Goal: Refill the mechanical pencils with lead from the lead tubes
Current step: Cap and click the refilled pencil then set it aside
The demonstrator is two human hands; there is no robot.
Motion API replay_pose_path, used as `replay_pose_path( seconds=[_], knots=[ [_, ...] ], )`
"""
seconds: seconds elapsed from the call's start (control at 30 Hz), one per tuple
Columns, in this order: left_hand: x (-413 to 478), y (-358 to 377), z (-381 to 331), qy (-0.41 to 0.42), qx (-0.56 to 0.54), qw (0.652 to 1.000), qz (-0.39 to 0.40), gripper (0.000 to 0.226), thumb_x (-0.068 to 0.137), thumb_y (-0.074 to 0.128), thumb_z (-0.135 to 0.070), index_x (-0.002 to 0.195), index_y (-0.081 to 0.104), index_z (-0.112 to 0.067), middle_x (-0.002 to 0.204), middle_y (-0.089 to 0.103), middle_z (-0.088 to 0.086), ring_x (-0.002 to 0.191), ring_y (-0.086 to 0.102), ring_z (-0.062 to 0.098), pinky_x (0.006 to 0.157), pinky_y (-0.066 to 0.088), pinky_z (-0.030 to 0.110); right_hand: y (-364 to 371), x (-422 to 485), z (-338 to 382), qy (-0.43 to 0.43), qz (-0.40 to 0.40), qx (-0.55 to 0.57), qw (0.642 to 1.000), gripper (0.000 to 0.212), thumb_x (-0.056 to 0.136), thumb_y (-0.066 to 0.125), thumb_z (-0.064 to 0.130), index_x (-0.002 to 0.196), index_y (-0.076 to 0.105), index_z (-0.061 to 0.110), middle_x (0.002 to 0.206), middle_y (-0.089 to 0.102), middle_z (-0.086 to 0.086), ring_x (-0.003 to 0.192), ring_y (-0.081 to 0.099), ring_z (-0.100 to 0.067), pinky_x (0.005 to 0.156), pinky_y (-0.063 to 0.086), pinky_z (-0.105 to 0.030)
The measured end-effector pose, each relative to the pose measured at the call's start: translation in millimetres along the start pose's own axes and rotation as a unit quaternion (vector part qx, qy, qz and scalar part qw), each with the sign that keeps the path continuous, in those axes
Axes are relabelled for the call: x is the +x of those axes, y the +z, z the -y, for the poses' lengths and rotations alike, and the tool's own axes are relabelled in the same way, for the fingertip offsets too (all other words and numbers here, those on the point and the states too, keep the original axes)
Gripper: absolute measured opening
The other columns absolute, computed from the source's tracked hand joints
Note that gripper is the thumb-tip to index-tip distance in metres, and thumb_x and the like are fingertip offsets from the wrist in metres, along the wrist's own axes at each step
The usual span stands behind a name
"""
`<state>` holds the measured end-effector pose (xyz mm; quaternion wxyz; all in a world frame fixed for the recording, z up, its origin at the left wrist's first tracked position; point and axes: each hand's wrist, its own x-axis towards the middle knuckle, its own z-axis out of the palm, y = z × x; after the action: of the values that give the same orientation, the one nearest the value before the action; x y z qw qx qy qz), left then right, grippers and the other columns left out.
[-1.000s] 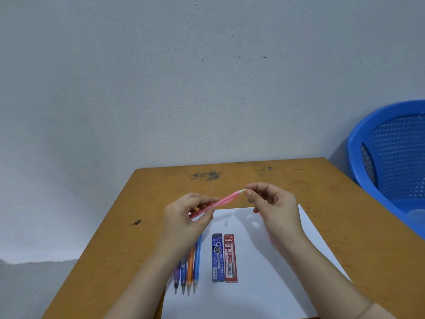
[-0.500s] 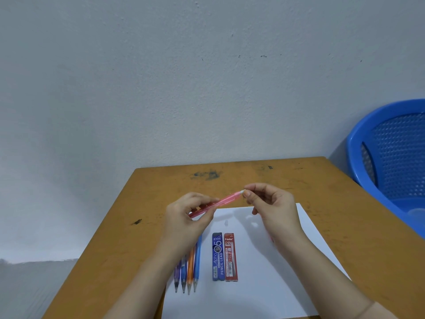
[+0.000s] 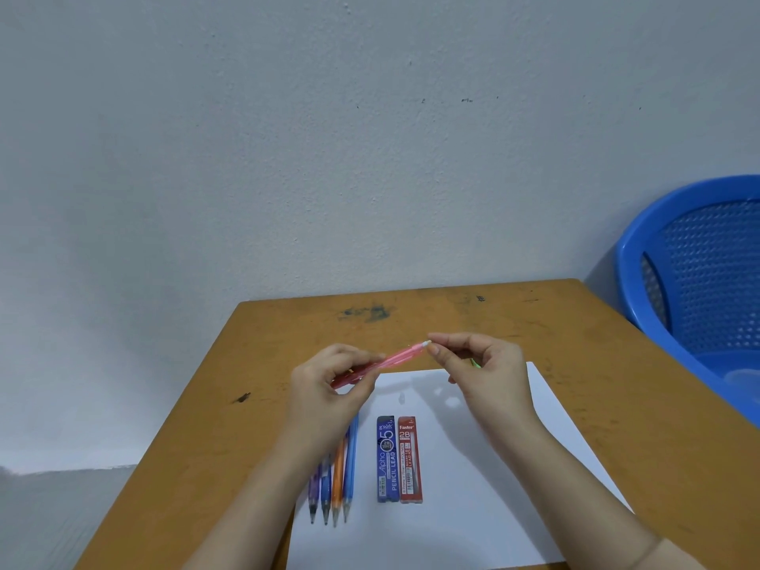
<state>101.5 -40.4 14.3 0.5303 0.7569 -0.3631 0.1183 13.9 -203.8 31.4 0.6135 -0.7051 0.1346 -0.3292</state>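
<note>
My left hand [image 3: 333, 388] grips a pink mechanical pencil [image 3: 397, 357] by its lower half, holding it slanted above the table. My right hand [image 3: 479, 364] pinches the white eraser end [image 3: 425, 344] of that pencil with thumb and forefinger. A green object [image 3: 476, 362] peeks out behind my right hand. Several more pencils [image 3: 339, 475], purple, blue, orange and light blue, lie side by side on the white paper sheet [image 3: 473, 479], partly under my left wrist. A blue lead tube [image 3: 385, 458] and a red lead tube [image 3: 409, 460] lie next to each other on the sheet.
The wooden table [image 3: 267, 364] stands against a grey wall, with dark stains near its far edge. A blue plastic basket [image 3: 699, 281] sits off the table's right side.
My right hand's fingertips have shifted slightly left at the pencil's eraser end. Otherwise both hands and the pencil stay nearly still.
</note>
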Motion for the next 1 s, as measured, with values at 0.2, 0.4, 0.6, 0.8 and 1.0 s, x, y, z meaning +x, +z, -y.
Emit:
replay_pose_path(
  seconds=[0.2,0.4,0.6,0.8,1.0],
  knots=[
    [1.0,-0.5,1.4,0.0,0.046,0.999,-0.018,0.027,0.08,0.072,-0.006,0.093,0.069,-0.03,0.09,0.066,-0.018,0.088,0.062,-0.001,0.074,0.049,0.011,4.5,0.1,-8.7,-0.019,0.035,-0.035,0.999,0.032,0.081,0.069,-0.001,0.097,0.069,0.026,0.077,0.065,0.007,0.07,0.056,-0.003,0.062,0.044,-0.01],
    [2.8,-4.8,5.3,-0.004,0.105,0.994,-0.038,0.019,0.081,0.072,-0.011,0.096,0.073,-0.022,0.09,0.064,-0.015,0.086,0.06,-0.001,0.074,0.047,0.008,7.4,0.5,-17.8,-0.021,0.071,-0.166,0.983,0.033,0.085,0.064,0.005,0.11,0.066,0.027,0.08,0.063,0.01,0.076,0.057,-0.003,0.06,0.044,-0.011],
    [4.3,-7.2,5.1,-0.01,0.114,0.992,-0.048,0.019,0.081,0.072,-0.011,0.097,0.073,-0.02,0.092,0.065,-0.013,0.085,0.06,-0.002,0.074,0.046,0.006,14.0,-0.4,-27.2,0.014,0.149,-0.303,0.941,0.024,0.09,0.062,0.023,0.114,0.066,0.025,0.094,0.058,0.011,0.081,0.053,0.0,0.062,0.042,-0.008],
    [4.2,-4.9,5.7,-0.009,0.124,0.992,-0.03,0.017,0.082,0.071,-0.013,0.098,0.073,-0.021,0.091,0.063,-0.015,0.084,0.058,-0.005,0.073,0.044,0.003,16.4,0.9,-29.5,0.005,0.166,-0.357,0.919,0.022,0.089,0.063,0.03,0.109,0.068,0.025,0.095,0.057,0.01,0.086,0.052,-0.003,0.075,0.047,-0.02],
    [3.8,-3.7,8.2,-0.008,0.129,0.991,-0.022,0.017,0.082,0.071,-0.014,0.098,0.073,-0.021,0.091,0.063,-0.016,0.085,0.059,-0.004,0.073,0.046,0.006,18.3,0.9,-28.9,0.006,0.167,-0.367,0.915,0.012,0.089,0.062,0.031,0.097,0.07,0.025,0.096,0.059,0.008,0.087,0.053,-0.006,0.074,0.047,-0.02]
  ],
)
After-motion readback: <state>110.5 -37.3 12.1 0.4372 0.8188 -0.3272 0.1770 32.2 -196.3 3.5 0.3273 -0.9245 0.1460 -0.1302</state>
